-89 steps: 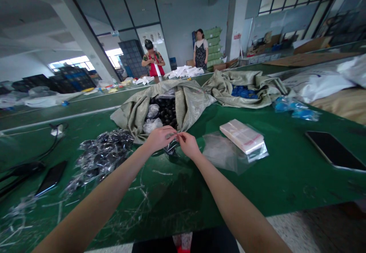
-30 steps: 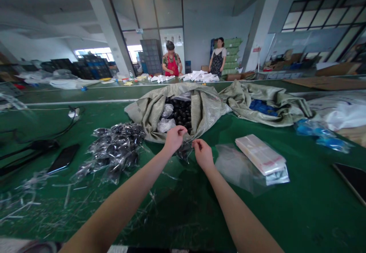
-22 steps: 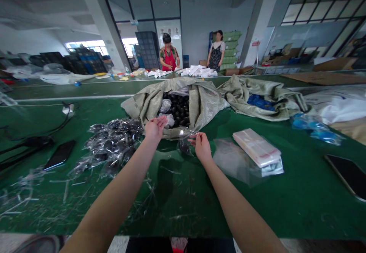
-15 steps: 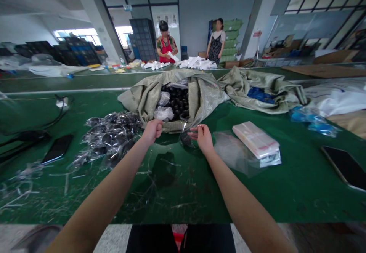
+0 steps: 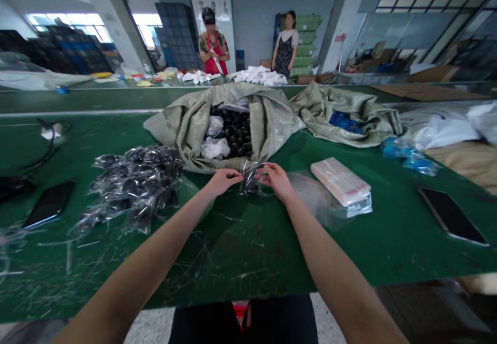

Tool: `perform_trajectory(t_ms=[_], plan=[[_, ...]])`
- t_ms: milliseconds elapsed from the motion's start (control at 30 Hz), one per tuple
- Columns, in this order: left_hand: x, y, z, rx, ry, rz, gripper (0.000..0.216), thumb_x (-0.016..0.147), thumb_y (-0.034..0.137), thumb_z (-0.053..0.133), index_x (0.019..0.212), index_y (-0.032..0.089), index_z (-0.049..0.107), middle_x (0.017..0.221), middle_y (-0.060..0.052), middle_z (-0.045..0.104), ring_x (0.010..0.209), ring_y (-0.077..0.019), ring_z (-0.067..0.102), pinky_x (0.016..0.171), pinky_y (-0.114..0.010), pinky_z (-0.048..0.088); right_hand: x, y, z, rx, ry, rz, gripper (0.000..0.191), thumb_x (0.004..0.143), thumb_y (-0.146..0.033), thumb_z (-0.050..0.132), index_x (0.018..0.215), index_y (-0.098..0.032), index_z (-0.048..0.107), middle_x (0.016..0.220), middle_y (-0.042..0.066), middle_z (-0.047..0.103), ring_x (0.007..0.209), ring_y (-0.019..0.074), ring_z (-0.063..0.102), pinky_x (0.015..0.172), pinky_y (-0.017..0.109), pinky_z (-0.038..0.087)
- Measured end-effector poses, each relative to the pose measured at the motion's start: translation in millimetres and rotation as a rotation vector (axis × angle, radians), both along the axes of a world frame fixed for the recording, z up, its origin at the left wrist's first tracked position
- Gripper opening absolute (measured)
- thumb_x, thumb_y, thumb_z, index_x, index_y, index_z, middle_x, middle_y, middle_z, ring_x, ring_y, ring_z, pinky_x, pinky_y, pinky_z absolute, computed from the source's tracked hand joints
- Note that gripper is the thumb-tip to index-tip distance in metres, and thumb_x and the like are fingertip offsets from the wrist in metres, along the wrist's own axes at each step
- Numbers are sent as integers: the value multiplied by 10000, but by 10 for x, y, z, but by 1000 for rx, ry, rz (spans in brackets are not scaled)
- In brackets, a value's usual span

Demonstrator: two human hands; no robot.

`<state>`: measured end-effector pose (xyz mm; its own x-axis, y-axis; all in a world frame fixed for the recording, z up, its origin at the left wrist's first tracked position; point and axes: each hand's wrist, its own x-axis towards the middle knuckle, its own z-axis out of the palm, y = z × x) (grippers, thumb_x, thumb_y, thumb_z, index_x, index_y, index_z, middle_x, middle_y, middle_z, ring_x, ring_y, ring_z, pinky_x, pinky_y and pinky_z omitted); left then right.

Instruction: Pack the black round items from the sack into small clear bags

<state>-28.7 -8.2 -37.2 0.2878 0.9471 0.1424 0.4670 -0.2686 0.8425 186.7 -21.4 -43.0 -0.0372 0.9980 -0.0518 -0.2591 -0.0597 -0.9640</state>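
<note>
Both my hands meet at a small clear plastic bag [image 5: 251,182] with a dark round piece inside, just in front of the open sack. My left hand [image 5: 222,180] pinches the bag's left edge. My right hand [image 5: 274,178] grips its right side with curled fingers. The grey woven sack [image 5: 267,126] lies open behind the bag, full of black round pieces [image 5: 236,131] and some crumpled clear plastic. A heap of filled clear bags [image 5: 135,183] lies to the left of my left arm.
A stack of flat empty clear bags [image 5: 341,184] lies to the right on the green table [image 5: 240,245]. Phones lie at far right [image 5: 450,214] and far left [image 5: 48,204]. A second sack with blue pieces [image 5: 345,121] sits behind. Two people stand at a far table.
My left hand let go, reached toward the sack, closed, and came back to the bag. My right hand kept hold of the bag throughout. The camera tilted down slightly.
</note>
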Motion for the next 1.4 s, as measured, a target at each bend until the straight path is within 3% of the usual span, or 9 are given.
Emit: perform_trajectory(t_ms=[167, 333, 533, 667, 733, 833, 1000, 1133, 1400], plan=[[-41, 39, -87, -42, -43, 18, 289, 735, 440, 690, 846, 181, 757, 725, -22, 720, 673, -163, 605, 636, -264, 450, 69, 53, -102, -3, -67, 30, 221, 770, -212, 691, 966, -171, 596, 842, 53, 738, 743, 149, 711, 701, 288, 585], [-95, 89, -139, -50, -89, -10, 255, 740, 415, 685, 809, 179, 752, 810, -38, 747, 761, -184, 648, 769, -306, 482, 116, 133, -179, 91, -202, -22, 143, 698, -269, 721, 781, -164, 670, 695, 8, 696, 663, 129, 660, 650, 268, 564], [-102, 59, -66, 22, -15, 6, 231, 744, 379, 678, 824, 174, 749, 832, -38, 745, 793, -194, 652, 814, -319, 481, 111, 145, -196, 233, -326, -29, 235, 693, -322, 694, 885, -187, 696, 716, 6, 694, 639, 142, 624, 548, 248, 503], [-93, 13, -7, 80, -24, 61, 221, 701, 356, 709, 815, 167, 730, 835, -37, 728, 808, -179, 633, 806, -294, 467, 109, 146, -205, 277, -381, -26, 200, 696, -356, 685, 806, -190, 694, 720, 9, 675, 627, 142, 595, 556, 257, 490], [-91, -1, 23, -36, -99, 143, 227, 687, 371, 708, 745, 152, 697, 728, -29, 687, 651, -134, 577, 644, -254, 448, 111, 148, -210, 295, -393, -25, 180, 698, -348, 678, 792, -195, 687, 722, 4, 664, 632, 141, 586, 572, 258, 487], [-90, -7, 89, -328, -233, 207, 372, 744, 497, 627, 673, 132, 642, 605, -31, 616, 395, -59, 339, 399, -230, 250, 110, 148, -215, 330, -408, -24, 136, 711, -318, 652, 774, -200, 674, 739, 3, 654, 666, 147, 586, 605, 264, 486], [-70, -32, 209, -734, -309, 139, 542, 672, 636, 690, 692, 96, 655, 638, -67, 636, 339, -5, 212, 359, -217, 57, 104, 126, -203, 398, -474, -39, 113, 741, -277, 599, 784, -199, 670, 770, 9, 661, 696, 155, 587, 663, 283, 481], [-47, -102, 222, -719, -378, 50, 462, 592, 492, 824, 744, 85, 667, 678, -49, 644, 353, 15, 227, 358, -201, 49, 105, 93, -176, 444, -536, -48, 118, 761, -242, 569, 791, -194, 672, 786, 16, 673, 734, 163, 601, 714, 295, 478], [-71, -184, 150, -701, -432, 7, 387, 616, 401, 841, 718, 89, 635, 566, -10, 577, 353, 12, 223, 357, -206, 67, 141, 100, -182, 422, -474, 9, 223, 751, -213, 631, 971, -196, 662, 899, 29, 700, 829, 161, 648, 799, 307, 507]])
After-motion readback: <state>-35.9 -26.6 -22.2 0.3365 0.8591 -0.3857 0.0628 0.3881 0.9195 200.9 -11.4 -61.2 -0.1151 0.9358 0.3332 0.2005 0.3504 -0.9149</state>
